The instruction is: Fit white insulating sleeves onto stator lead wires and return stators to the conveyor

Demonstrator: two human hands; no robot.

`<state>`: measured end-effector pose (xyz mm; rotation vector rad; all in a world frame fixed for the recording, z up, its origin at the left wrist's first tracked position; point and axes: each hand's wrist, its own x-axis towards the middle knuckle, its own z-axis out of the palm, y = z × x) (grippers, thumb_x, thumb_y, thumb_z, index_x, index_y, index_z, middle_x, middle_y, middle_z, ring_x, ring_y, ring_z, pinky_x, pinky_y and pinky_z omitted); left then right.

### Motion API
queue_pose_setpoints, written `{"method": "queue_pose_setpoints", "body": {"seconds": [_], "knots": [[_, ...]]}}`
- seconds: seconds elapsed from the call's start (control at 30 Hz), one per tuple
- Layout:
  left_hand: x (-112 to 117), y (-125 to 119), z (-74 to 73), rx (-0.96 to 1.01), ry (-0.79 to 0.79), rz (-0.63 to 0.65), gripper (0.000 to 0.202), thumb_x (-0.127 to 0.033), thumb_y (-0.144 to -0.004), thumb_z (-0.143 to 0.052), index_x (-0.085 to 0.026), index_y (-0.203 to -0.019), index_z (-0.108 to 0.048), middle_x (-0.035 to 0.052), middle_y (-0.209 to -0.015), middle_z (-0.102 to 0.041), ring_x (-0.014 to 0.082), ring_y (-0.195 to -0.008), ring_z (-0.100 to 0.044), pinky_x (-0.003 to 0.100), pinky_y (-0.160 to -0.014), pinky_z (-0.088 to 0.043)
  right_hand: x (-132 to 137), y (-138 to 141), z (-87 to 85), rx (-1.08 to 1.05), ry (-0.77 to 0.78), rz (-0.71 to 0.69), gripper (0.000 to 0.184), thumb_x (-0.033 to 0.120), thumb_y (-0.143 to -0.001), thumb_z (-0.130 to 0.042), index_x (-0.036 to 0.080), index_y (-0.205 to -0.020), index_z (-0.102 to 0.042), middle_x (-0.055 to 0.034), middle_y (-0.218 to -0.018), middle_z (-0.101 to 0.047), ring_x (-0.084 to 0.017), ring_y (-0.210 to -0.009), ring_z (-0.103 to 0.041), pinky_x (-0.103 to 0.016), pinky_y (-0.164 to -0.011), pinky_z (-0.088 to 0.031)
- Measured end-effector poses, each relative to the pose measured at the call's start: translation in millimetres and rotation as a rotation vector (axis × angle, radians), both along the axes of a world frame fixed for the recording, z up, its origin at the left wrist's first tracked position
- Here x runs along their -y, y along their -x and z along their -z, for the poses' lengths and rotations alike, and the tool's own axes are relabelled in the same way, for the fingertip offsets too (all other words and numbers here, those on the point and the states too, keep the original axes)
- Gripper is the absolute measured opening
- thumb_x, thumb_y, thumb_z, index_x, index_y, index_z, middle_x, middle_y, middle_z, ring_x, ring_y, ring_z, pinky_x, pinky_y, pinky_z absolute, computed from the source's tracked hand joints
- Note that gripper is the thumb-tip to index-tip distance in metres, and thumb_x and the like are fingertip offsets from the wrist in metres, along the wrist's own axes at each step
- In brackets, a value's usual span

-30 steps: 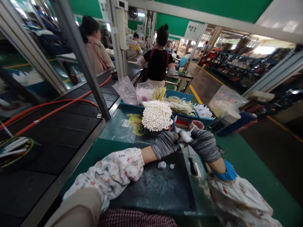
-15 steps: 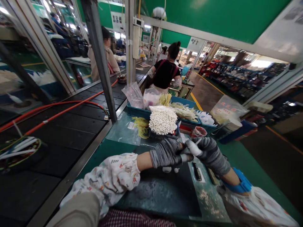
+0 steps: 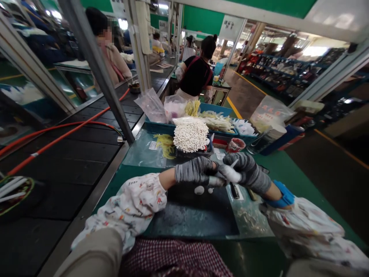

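In striped grey gloves, my hands meet above the dark work mat [image 3: 196, 215]. My left hand [image 3: 198, 171] is closed, its fingers pinched together; what lies in them is too small to make out. The fingers of my right hand [image 3: 248, 173] are curled, and a thin white stick [image 3: 234, 163] sticks up from them. A rounded white shape [image 3: 230, 174] lies between the hands; I cannot tell whether it is a finger cover or a held part. Beneath my left hand, small white pieces [image 3: 199, 190] rest on the mat.
Behind my hands is a bagged bundle of white-tipped sticks [image 3: 190, 134]. A blue tray [image 3: 157, 126] holds yellowish strips and plastic bags. A red-rimmed cup [image 3: 235, 145] stands right of the bundle. The black conveyor [image 3: 57, 161] and a slanted metal post [image 3: 98, 73] are left. A co-worker [image 3: 196, 73] sits ahead.
The camera view has tilted down and shifted, so things sit elsewhere in the picture. Both hands stay together over the mat, and the thin white stick now points up more plainly.
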<state>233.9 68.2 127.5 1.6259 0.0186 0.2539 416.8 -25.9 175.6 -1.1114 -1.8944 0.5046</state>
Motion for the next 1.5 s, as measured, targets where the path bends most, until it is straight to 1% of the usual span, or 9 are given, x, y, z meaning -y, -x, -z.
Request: {"method": "queue_pose_setpoints", "body": {"seconds": [0.2,0.33,0.57,0.77,0.97,1.1,1.27,1.37,1.5], "knots": [[-15,-7,4.5,0.005,0.11,0.127,0.038,-0.047,-0.084,-0.088,-0.017,-0.106,-0.079,0.0091,-0.103,-0.079,0.0213,-0.091,-0.074,0.038,-0.089,-0.062,-10,-13,-7.0,0.122,0.058,-0.229,0.041,0.041,-0.106,-0.061,0.022,-0.07,-0.069,-0.001,-0.068,-0.069,-0.011,-0.06,-0.058,-0.025,-0.06,-0.048],[-24,-18,18.5,0.084,-0.047,0.083,0.024,-0.037,-0.09,-0.081,-0.018,-0.105,-0.078,0.0083,-0.109,-0.08,0.0231,-0.105,-0.073,0.039,-0.099,-0.058,-13,-27,-3.0,0.222,0.037,-0.2,0.032,0.04,-0.105,-0.06,0.02,-0.081,-0.07,-0.003,-0.078,-0.073,-0.013,-0.07,-0.063,-0.027,-0.067,-0.051],[-13,-46,50.4,-0.023,-0.675,-0.564,0.009,-0.018,-0.089,-0.075,-0.016,-0.081,-0.071,0.0069,-0.09,-0.078,0.022,-0.085,-0.074,0.039,-0.088,-0.062,-5,-34,28.6,0.243,0.01,0.457,0.034,0.053,-0.089,-0.075,0.022,-0.081,-0.063,-0.0017,-0.073,-0.066,-0.017,-0.067,-0.058,-0.032,-0.066,-0.048],[-5,-56,58.5,-0.064,-0.735,-0.698,0.009,-0.02,-0.087,-0.076,-0.015,-0.094,-0.072,0.0122,-0.099,-0.078,0.0296,-0.095,-0.075,0.051,-0.094,-0.063,-8,-27,57.6,0.143,0.026,0.727,0.042,0.058,-0.084,-0.077,0.025,-0.072,-0.054,-0.0007,-0.068,-0.063,-0.017,-0.064,-0.054,-0.032,-0.064,-0.047],[-9,-55,60.8,-0.017,-0.71,-0.698,0.02,-0.016,-0.087,-0.077,-0.018,-0.106,-0.075,0.0093,-0.107,-0.08,0.0274,-0.104,-0.076,0.043,-0.101,-0.063,-12,-26,66.7,0.062,0.071,0.654,0.045,0.066,-0.087,-0.072,0.025,-0.075,-0.056,-0.0011,-0.07,-0.065,-0.018,-0.066,-0.057,-0.034,-0.064,-0.048],[-15,-53,67.0,-0.001,-0.658,-0.618,0.021,-0.019,-0.087,-0.078,-0.02,-0.107,-0.077,0.0066,-0.107,-0.082,0.027,-0.1,-0.078,0.044,-0.098,-0.065,-9,-35,66.3,0.149,0.109,0.52,0.037,0.058,-0.089,-0.073,0.023,-0.084,-0.062,-0.0039,-0.079,-0.07,-0.02,-0.071,-0.061,-0.036,-0.071,-0.051],[-22,-59,76.0,-0.03,-0.507,-0.496,0.038,-0.021,-0.088,-0.077,-0.018,-0.125,-0.074,0.0094,-0.125,-0.08,0.0291,-0.116,-0.075,0.047,-0.111,-0.058,-9,-50,64.3,0.208,0.168,0.357,0.027,0.048,-0.094,-0.066,0.021,-0.099,-0.069,-0.0064,-0.09,-0.074,-0.021,-0.08,-0.065,-0.038,-0.077,-0.055],[-23,-67,77.4,-0.146,-0.561,-0.552,0.037,-0.019,-0.087,-0.076,-0.018,-0.123,-0.074,0.0096,-0.122,-0.08,0.0286,-0.111,-0.075,0.045,-0.109,-0.058,-13,-58,71.1,0.202,0.18,0.417,0.031,0.049,-0.091,-0.07,0.021,-0.104,-0.071,-0.0067,-0.092,-0.074,-0.023,-0.083,-0.067,-0.04,-0.08,-0.056],[-28,-81,83.5,-0.196,-0.591,-0.572,0.035,-0.018,-0.085,-0.076,-0.019,-0.12,-0.075,0.0092,-0.122,-0.079,0.0297,-0.113,-0.074,0.047,-0.108,-0.058,-21,-68,87.4,0.307,0.216,0.594,0.037,0.059,-0.085,-0.077,0.023,-0.085,-0.068,-0.0053,-0.079,-0.068,-0.023,-0.074,-0.063,-0.041,-0.076,-0.052]]}}
